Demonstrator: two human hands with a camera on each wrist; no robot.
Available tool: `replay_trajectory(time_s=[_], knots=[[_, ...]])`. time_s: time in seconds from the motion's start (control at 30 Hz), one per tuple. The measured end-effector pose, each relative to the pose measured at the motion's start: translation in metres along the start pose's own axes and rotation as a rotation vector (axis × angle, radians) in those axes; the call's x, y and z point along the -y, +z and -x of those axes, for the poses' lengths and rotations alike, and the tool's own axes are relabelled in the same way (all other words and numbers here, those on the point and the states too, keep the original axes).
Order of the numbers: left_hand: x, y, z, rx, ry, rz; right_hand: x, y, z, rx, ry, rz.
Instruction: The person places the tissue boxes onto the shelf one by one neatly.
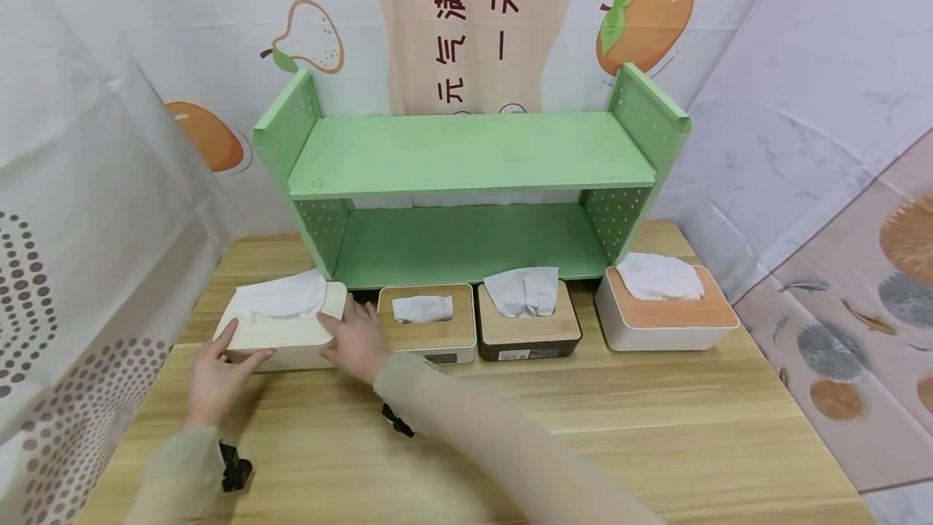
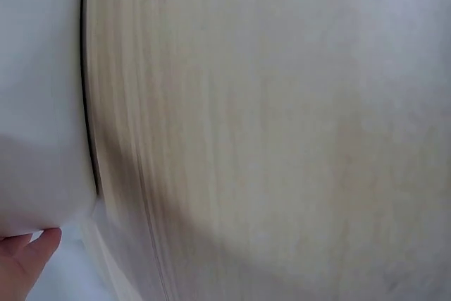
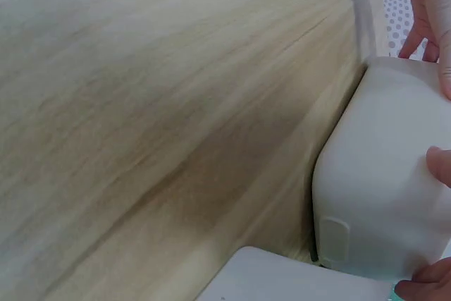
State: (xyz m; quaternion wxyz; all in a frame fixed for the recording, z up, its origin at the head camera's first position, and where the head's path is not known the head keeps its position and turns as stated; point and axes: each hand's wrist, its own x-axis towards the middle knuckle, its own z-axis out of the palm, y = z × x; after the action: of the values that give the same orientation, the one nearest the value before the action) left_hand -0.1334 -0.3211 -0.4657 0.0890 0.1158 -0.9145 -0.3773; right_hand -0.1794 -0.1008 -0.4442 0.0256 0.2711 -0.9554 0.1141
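A white tissue box (image 1: 284,332) with a tissue (image 1: 280,296) lying over its top stands at the left end of a row on the wooden table. My left hand (image 1: 217,383) grips its left end, the thumb along the front and a finger up at the side. At the other end, my right hand (image 1: 360,340) holds the box between thumb and fingers, right beside a wood-topped tissue box (image 1: 382,335). From the right wrist, the white box's side (image 3: 384,174) shows low against the table, with fingers of both hands on it.
Further right are a black-sided tissue box (image 1: 539,347) and a white one with an orange-brown lid (image 1: 659,313). Behind the row stands a green two-tier shelf (image 1: 474,152). Patterned cloth (image 1: 95,185) hangs around the table (image 1: 583,428).
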Motion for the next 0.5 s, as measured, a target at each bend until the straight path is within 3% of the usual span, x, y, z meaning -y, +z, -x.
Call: replay_trajectory(time_s=[0.37,0.5], knots=[[0.0031,-0.0016,0.0016,-0.069,-0.061,0.07,0.0032,0.0057,0.0009,-0.028,-0.025,0.0],[0.0,-0.0068,0.0023,-0.09,-0.068,0.106,0.0046,0.0039,0.0022,-0.077,-0.039,-0.019]])
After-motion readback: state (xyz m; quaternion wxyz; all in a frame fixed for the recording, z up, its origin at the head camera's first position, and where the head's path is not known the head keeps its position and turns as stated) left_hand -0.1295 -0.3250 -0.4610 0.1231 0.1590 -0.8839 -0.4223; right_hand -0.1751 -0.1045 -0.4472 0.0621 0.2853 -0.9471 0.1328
